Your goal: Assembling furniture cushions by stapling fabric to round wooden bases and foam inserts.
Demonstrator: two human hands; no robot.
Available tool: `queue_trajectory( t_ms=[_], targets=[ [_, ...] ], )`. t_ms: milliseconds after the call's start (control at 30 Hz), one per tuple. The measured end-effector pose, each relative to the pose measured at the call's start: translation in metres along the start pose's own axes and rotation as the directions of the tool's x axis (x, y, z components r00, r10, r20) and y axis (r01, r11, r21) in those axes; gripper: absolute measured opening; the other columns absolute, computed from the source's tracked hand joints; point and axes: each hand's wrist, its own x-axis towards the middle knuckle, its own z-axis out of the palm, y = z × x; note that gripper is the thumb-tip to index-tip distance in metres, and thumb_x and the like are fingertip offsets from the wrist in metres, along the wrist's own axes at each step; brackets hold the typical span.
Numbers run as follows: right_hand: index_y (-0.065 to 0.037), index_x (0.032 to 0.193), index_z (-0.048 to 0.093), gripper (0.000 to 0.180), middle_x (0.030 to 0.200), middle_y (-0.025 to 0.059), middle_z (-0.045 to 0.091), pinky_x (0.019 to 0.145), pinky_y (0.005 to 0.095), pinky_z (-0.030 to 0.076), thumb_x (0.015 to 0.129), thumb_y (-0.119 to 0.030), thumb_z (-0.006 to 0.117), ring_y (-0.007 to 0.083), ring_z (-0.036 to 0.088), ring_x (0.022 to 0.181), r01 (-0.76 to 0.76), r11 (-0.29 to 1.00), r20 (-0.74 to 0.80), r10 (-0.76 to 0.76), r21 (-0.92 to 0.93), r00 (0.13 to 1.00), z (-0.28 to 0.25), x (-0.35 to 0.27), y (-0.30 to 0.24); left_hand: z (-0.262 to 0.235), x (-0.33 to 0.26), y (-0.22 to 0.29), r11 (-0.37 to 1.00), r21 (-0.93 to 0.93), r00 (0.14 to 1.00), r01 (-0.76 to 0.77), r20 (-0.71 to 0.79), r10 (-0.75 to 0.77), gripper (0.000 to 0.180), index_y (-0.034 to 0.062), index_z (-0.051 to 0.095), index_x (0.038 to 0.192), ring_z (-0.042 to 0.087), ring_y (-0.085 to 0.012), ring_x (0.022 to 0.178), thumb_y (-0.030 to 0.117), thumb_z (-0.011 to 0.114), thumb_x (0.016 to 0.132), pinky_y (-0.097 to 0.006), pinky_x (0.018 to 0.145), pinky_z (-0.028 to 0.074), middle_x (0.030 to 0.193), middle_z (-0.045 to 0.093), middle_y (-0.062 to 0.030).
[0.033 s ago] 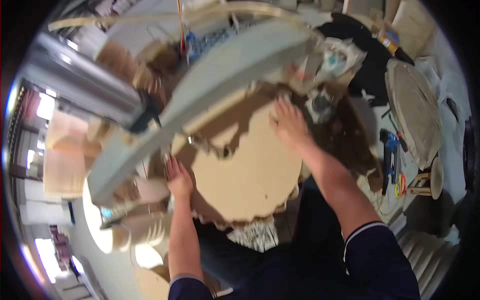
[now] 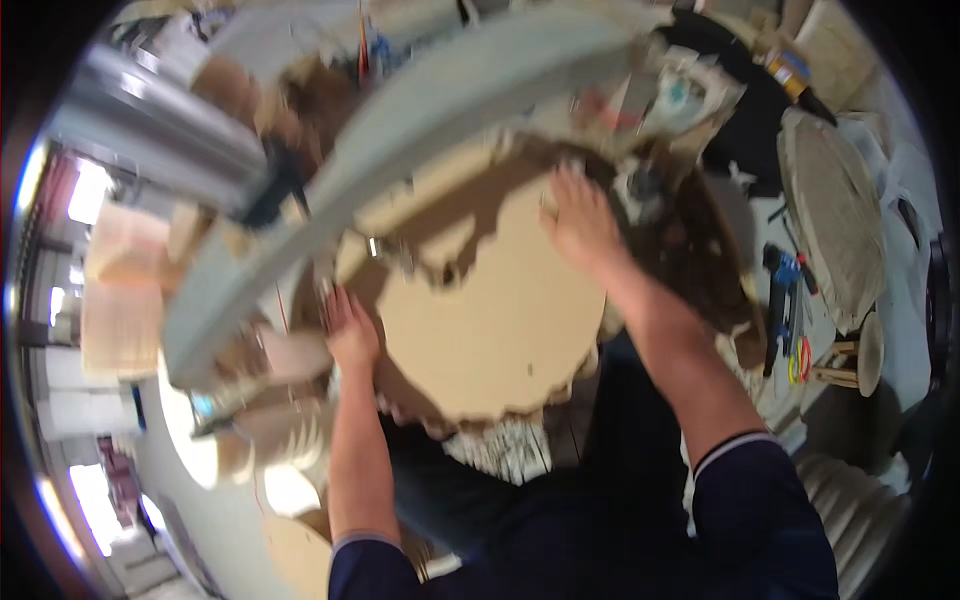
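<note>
A large round tan board [image 2: 490, 320] with a jagged, chipped edge is held up in front of me. My left hand [image 2: 352, 330] grips its left rim. Spread over its upper right part, near rough dark brown material [image 2: 690, 250], lies my right hand [image 2: 580, 225]. A broad grey curved band [image 2: 420, 130] arcs across just above the board. Both forearms come up from the lower edge, in dark blue short sleeves.
To the right a blue hand tool [image 2: 780, 290] lies on a pale surface beside a big ribbed round disc [image 2: 835, 210] and a small wooden stool [image 2: 850, 360]. Pale wooden stacks [image 2: 120, 290] stand at the left. A grey metal beam [image 2: 150, 130] crosses the upper left.
</note>
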Motion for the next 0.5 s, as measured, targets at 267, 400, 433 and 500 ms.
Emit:
queue_trajectory(
  t_ms=[267, 400, 433, 500],
  targets=[
    [-0.002, 0.158, 0.04, 0.07, 0.166, 0.0182, 0.038, 0.126, 0.0475, 0.027, 0.107, -0.049, 0.048, 0.0336, 0.033, 0.155, 0.038, 0.999, -0.05, -0.036, 0.031, 0.998, 0.013, 0.007, 0.005, -0.003, 0.002, 0.007, 0.997, -0.045, 0.997, 0.058, 0.05, -0.056, 0.051, 0.0035, 0.049, 0.154, 0.043, -0.0363, 0.148, 0.029, 0.043, 0.11, -0.047, 0.123, 0.034, 0.159, 0.049, -0.019],
    [-0.002, 0.158, 0.041, 0.069, 0.165, 0.0186, 0.04, 0.125, 0.0473, 0.029, 0.107, -0.048, 0.048, 0.0349, 0.038, 0.152, 0.068, 0.998, -0.092, -0.067, 0.009, 0.994, 0.007, 0.01, 0.004, -0.012, 0.003, 0.01, 0.997, -0.038, 0.998, 0.066, 0.02, -0.065, 0.05, 0.0028, 0.052, 0.151, 0.046, -0.0361, 0.145, 0.028, 0.043, 0.11, -0.047, 0.121, 0.036, 0.156, 0.052, -0.0189],
    [-0.002, 0.157, 0.041, 0.069, 0.164, 0.0187, 0.041, 0.124, 0.0473, 0.03, 0.107, -0.048, 0.048, 0.0353, 0.039, 0.151, 0.076, 0.997, -0.108, -0.074, 0.008, 0.991, 0.008, 0.014, 0.005, -0.011, 0.006, 0.011, 0.998, -0.021, 0.998, 0.063, 0.006, -0.063, 0.049, 0.0024, 0.053, 0.15, 0.048, -0.0361, 0.145, 0.028, 0.044, 0.109, -0.047, 0.121, 0.037, 0.154, 0.054, -0.0187],
    [-0.001, 0.157, 0.041, 0.069, 0.163, 0.0189, 0.042, 0.123, 0.0474, 0.031, 0.107, -0.047, 0.049, 0.0355, 0.04, 0.15, 0.111, 0.994, -0.109, -0.111, -0.001, 0.988, 0.012, 0.018, 0.007, -0.011, 0.001, 0.008, 0.999, 0.007, 0.998, 0.04, -0.039, -0.04, 0.048, 0.0018, 0.054, 0.149, 0.049, -0.0365, 0.143, 0.027, 0.045, 0.109, -0.047, 0.12, 0.038, 0.153, 0.055, -0.0194]
  ],
)
